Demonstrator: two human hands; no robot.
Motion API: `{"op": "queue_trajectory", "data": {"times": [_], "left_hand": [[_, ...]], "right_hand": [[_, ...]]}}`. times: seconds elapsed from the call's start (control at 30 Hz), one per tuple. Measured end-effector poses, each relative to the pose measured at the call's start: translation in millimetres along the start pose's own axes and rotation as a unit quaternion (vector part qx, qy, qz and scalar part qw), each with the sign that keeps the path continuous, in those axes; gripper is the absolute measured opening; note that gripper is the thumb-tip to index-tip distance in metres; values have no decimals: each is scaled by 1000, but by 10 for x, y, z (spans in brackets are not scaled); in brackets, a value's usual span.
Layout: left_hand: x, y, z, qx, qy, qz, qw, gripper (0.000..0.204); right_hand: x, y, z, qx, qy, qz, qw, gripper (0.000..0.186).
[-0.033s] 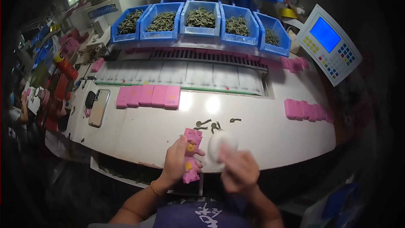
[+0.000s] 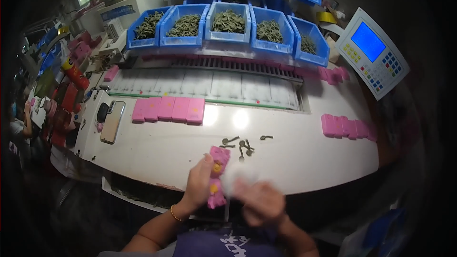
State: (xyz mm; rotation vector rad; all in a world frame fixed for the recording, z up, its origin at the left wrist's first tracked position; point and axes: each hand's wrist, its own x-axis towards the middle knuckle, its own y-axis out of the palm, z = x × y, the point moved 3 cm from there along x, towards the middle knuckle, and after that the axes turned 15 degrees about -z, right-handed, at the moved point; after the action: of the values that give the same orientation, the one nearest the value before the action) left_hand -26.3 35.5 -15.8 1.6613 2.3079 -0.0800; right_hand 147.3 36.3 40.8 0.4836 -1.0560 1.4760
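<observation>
While working at a white table (image 2: 295,162) with both hands, has a co-worker's arm (image 2: 27,124) at the far left, beside a clutter of mostly red things. Next along, shows a red can (image 2: 76,74) amid that clutter, then a phone (image 2: 110,126) lying flat on the table. To the right of it, has a row of five pink blocks (image 2: 169,109) set side by side, just in front of the green edge of a pale lined panel (image 2: 204,84). Behind the panel, shows blue bins (image 2: 228,37), five in the nearest row, all heaped with grey-green pieces.

Wears a gold bracelet (image 2: 176,213) on the left wrist. Clasps two pink parts (image 2: 220,154) in the left hand (image 2: 197,183), one above the other at the table's front edge, with the thumb against the upper one. Shows a yellow patch on both. Just right of these, has a white thing (image 2: 235,175), badly blurred, at the fingertips of the right hand (image 2: 261,202), blurred too. Cannot tell whether pinching it or merely touching it. Beyond, has several loose pieces (image 2: 243,145) lying on the table, some touching, one apart to the right.

Farther right, shows another pink row (image 2: 347,126), well apart from both hands, then a tilted control panel (image 2: 372,47) with a blue screen.
</observation>
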Motion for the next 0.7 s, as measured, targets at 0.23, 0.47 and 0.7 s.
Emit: {"op": "queue_trajectory", "data": {"times": [0.23,0.47,0.7], "left_hand": [[160,-154,2,-25,-2,-14,1000,50],[105,-268,71,-165,-123,104,973,65],[-96,-173,63,-8,201,0,980,35]], "right_hand": [[-226,-333,-227,-24,186,93,978,43],[-129,-77,-287,-146,202,38,968,45],[-114,400,-309,166,388,22,906,31]]}}
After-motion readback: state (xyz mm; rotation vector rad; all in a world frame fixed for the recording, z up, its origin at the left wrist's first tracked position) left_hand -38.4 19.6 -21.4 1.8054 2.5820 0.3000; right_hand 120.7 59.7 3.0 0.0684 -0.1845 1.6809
